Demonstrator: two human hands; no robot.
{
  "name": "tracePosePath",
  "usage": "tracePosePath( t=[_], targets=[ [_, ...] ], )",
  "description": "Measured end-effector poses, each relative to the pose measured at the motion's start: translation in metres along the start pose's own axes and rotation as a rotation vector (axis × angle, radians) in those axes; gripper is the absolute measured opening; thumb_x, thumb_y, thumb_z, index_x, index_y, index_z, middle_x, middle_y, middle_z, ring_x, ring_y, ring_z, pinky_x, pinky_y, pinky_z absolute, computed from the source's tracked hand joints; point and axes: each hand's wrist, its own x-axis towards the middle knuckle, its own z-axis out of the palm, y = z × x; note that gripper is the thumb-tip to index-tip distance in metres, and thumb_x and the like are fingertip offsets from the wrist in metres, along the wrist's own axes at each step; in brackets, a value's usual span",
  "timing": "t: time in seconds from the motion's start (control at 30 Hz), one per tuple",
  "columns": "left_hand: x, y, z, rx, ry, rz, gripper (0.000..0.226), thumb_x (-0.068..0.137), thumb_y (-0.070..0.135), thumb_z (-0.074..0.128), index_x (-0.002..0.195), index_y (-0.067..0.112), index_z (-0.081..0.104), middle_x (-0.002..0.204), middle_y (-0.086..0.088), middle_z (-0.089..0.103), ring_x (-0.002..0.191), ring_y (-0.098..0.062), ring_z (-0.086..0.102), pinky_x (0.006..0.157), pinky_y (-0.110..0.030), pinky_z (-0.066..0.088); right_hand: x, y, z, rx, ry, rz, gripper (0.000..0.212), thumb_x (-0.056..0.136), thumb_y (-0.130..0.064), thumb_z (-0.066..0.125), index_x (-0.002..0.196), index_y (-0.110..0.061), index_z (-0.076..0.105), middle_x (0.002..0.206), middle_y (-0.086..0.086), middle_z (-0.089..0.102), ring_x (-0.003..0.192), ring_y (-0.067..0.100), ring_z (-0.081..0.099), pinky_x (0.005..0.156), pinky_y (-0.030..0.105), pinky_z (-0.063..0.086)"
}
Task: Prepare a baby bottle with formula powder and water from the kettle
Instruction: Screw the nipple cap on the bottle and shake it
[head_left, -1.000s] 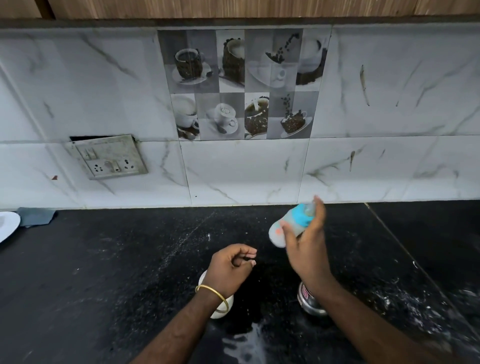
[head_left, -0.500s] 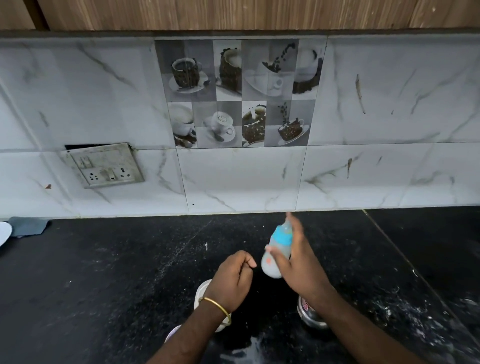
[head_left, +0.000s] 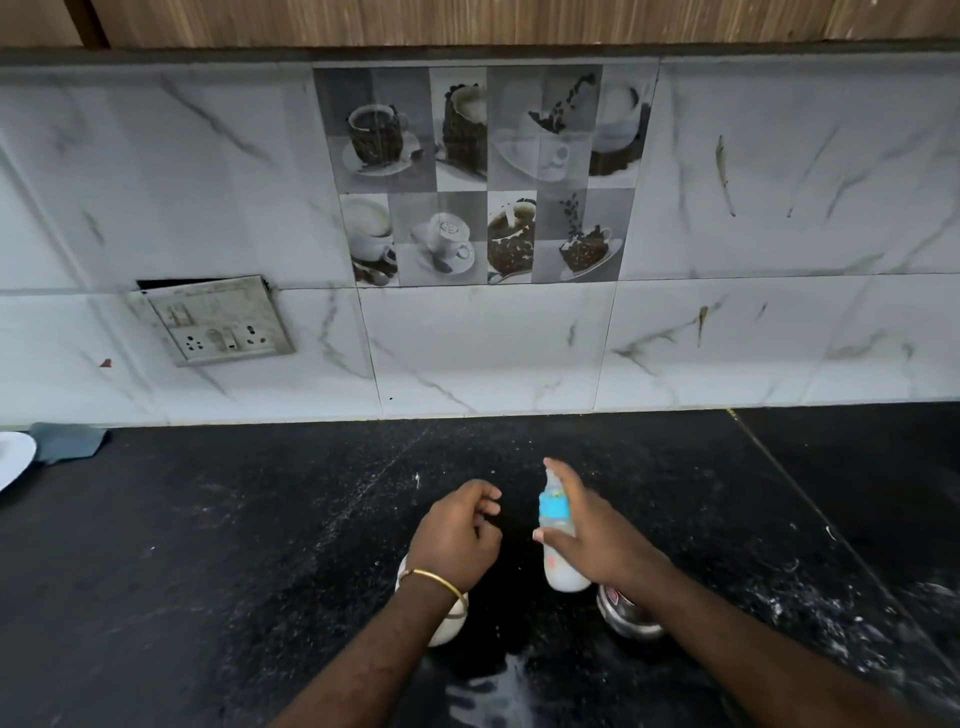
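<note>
Holding the baby bottle (head_left: 557, 540) upright in my right hand (head_left: 602, 545), I have my grip wrapped round its clear body, thumb across the front and a finger running up beside the teat, so the cap end cannot work loose while the milky liquid sits in the bottom. It hangs clear of the black surface (head_left: 208, 545), not resting on it; I judge the mix is made and I am finishing the shake or about to set it down.

My left hand (head_left: 457, 535) hovers just beside the bottle, fingers curled loosely inward and pinching nothing, ready to steady or take it. Beneath that wrist sits a white container (head_left: 447, 626), partly hidden, and under my right wrist a steel vessel (head_left: 626, 618), near enough to reach. Whether either is the formula tin or the kettle I cannot tell. Pale spill (head_left: 488, 696) marks the surface toward me.
</note>
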Motion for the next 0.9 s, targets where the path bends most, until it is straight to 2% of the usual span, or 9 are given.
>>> tracePosePath(
  t=[0.13,0.27,0.43,0.53,0.57,0.7,0.8,0.87,0.9],
  targets=[
    [0.003,0.004,-0.006,-0.036,0.070,-0.023,0.039,0.074,0.012,0.052,0.110,0.018,0.065,0.096,0.009,0.069,0.086,-0.009,0.067,0.081,-0.024,0.055,0.004,-0.007,-0.011,0.261,0.443,-0.016,0.087,0.089,-0.023,0.072,0.156,-0.028,0.018,0.150,0.008,0.045,0.127,0.021,0.052,0.109,0.037,0.043],
    [0.001,0.003,-0.004,-0.031,0.047,-0.021,0.034,0.076,0.007,0.055,0.107,0.019,0.065,0.095,0.010,0.069,0.086,-0.004,0.067,0.081,-0.023,0.055,-0.010,-0.004,0.004,0.004,0.022,0.003,0.089,0.088,-0.037,0.070,0.153,-0.045,0.010,0.139,0.009,0.056,0.113,0.021,0.060,0.099,0.039,0.049],
    [0.006,0.010,-0.004,-0.038,0.046,-0.034,0.034,0.074,0.013,0.052,0.104,0.020,0.066,0.093,0.011,0.070,0.085,-0.002,0.067,0.080,-0.020,0.055,0.006,-0.015,-0.014,0.255,0.498,-0.011,0.084,0.091,-0.028,0.070,0.154,-0.031,0.016,0.140,0.007,0.050,0.118,0.017,0.055,0.102,0.033,0.046],
    [0.005,0.011,-0.002,-0.018,0.045,-0.031,0.032,0.077,0.006,0.056,0.105,0.019,0.065,0.095,0.011,0.070,0.086,-0.003,0.067,0.080,-0.020,0.054,0.000,-0.008,-0.004,0.046,0.102,0.017,0.086,0.089,-0.033,0.070,0.152,-0.039,0.012,0.135,0.009,0.056,0.106,0.017,0.060,0.096,0.037,0.051],
    [0.004,0.011,-0.002,-0.017,0.046,-0.028,0.032,0.078,0.005,0.056,0.105,0.019,0.065,0.095,0.010,0.069,0.087,-0.003,0.066,0.080,-0.019,0.053,-0.001,-0.010,-0.006,0.062,0.074,0.019,0.085,0.088,-0.034,0.070,0.151,-0.041,0.013,0.137,0.009,0.056,0.107,0.018,0.060,0.097,0.039,0.052],
    [0.008,0.010,-0.005,-0.033,0.064,-0.028,0.032,0.079,0.003,0.057,0.105,0.019,0.065,0.095,0.012,0.068,0.087,-0.001,0.065,0.080,-0.019,0.054,0.005,-0.016,-0.013,0.306,0.502,-0.025,0.084,0.091,-0.025,0.069,0.155,-0.031,0.014,0.150,0.003,0.042,0.126,0.016,0.051,0.107,0.031,0.043],
    [0.005,0.010,-0.005,-0.024,0.053,-0.023,0.031,0.079,0.003,0.057,0.106,0.017,0.066,0.095,0.011,0.068,0.087,-0.001,0.066,0.081,-0.020,0.055,-0.001,-0.009,-0.004,0.095,0.101,0.021,0.087,0.089,-0.031,0.070,0.154,-0.036,0.013,0.141,0.009,0.053,0.113,0.019,0.060,0.101,0.036,0.049],
    [0.005,0.008,-0.005,-0.030,0.059,-0.017,0.032,0.079,0.003,0.057,0.105,0.018,0.065,0.095,0.011,0.068,0.086,-0.002,0.066,0.081,-0.022,0.056,-0.001,-0.012,-0.007,0.201,0.139,0.026,0.084,0.089,-0.027,0.071,0.153,-0.033,0.017,0.137,0.011,0.056,0.109,0.020,0.061,0.100,0.038,0.050],
    [0.006,0.008,-0.006,-0.040,0.064,-0.015,0.032,0.079,0.003,0.057,0.105,0.019,0.065,0.094,0.011,0.068,0.086,-0.003,0.066,0.081,-0.024,0.056,0.001,-0.015,-0.011,0.315,0.323,0.012,0.082,0.090,-0.023,0.070,0.153,-0.030,0.018,0.141,0.011,0.053,0.116,0.020,0.059,0.103,0.037,0.049]
  ],
)
